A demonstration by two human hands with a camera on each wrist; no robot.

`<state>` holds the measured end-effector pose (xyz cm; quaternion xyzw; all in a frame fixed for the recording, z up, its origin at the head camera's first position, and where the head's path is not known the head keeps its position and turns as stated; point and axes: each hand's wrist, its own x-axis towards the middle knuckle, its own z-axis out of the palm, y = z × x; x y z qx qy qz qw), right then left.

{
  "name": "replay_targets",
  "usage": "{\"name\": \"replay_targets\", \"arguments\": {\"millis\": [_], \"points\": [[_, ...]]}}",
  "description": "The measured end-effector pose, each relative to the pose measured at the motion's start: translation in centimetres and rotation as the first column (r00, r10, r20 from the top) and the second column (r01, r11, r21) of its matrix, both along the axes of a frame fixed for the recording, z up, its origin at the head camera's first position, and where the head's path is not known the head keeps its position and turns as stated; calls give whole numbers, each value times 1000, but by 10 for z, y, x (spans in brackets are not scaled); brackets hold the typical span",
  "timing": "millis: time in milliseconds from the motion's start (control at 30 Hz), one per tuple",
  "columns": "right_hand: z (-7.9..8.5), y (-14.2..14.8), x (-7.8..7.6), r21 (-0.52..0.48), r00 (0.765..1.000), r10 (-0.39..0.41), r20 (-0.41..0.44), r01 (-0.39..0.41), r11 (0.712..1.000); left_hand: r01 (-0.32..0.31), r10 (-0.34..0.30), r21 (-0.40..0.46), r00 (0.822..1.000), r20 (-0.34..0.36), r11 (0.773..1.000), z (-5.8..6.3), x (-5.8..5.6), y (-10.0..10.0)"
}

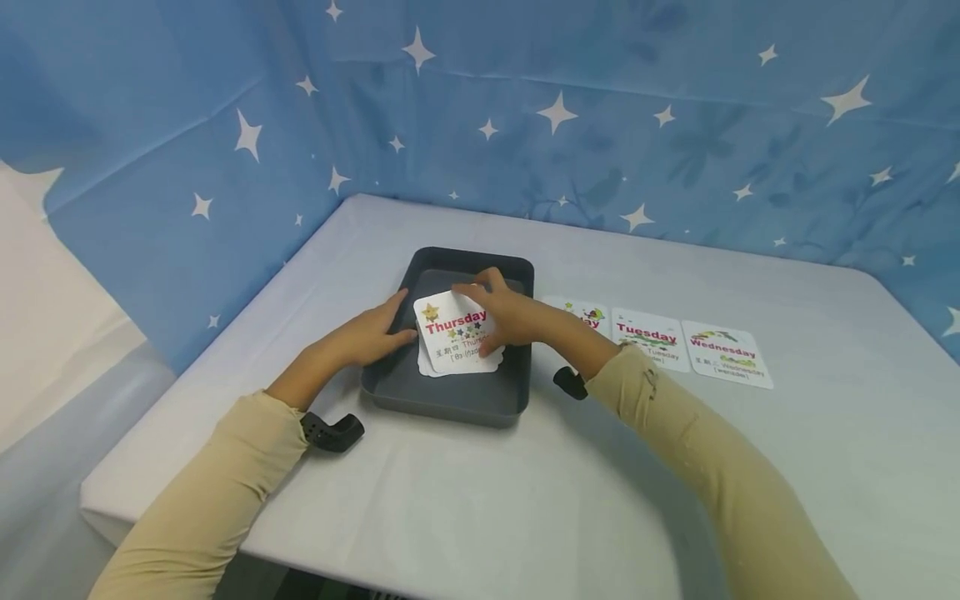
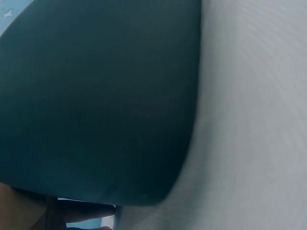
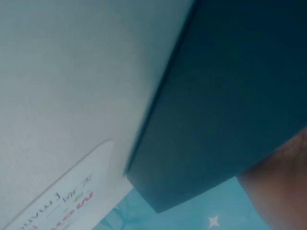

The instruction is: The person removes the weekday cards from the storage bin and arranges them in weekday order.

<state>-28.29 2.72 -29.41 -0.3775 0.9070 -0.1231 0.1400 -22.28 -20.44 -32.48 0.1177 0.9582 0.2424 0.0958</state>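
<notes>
A dark grey rectangular tray (image 1: 435,404) sits on the table. Inside it is a small stack of white cards, the top one a Thursday card (image 1: 450,333) printed with a star and red lettering; edges of other cards peek out below it. My right hand (image 1: 510,315) reaches over the tray's right wall and grips the Thursday card, fingers at its upper edge and thumb low on its right side. Across the tray's left rim rests my left hand (image 1: 372,335), its thumb reaching inside. The left wrist view is mostly filled by the tray's outer wall (image 2: 100,105).
Right of the tray lie a Tuesday card (image 1: 651,337), a Wednesday card (image 1: 726,353) and, partly behind my right forearm, another card (image 1: 581,312). Black wrist cameras hang under both forearms. A blue curtain with white stars (image 1: 480,92) stands behind the white-covered table (image 1: 480,500).
</notes>
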Motion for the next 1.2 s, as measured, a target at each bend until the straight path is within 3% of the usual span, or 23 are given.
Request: {"name": "replay_targets", "arguments": {"millis": [300,500,567,700,867,967,1200], "points": [[-1,10,3,-54,998,-54,43,57,997,16,-16,2,1000,1,1000,0,-3,7],[-1,21,3,-173,994,-35,107,53,984,9,-9,-11,1000,8,1000,3,-3,8],[0,25,4,-226,986,-20,163,57,973,13,-13,-7,1000,8,1000,3,-3,8],[2,33,7,-348,952,-12,306,123,929,18,-18,-3,1000,11,1000,1,-2,7],[3,53,16,-473,872,-44,487,306,826,12,-12,-5,1000,7,1000,0,1,5],[2,71,21,-492,843,-77,532,381,783,1,-1,-9,1000,5,1000,1,3,4],[-2,121,28,-442,825,-147,545,433,786,-2,2,-8,1000,10,1000,5,3,2]]}}
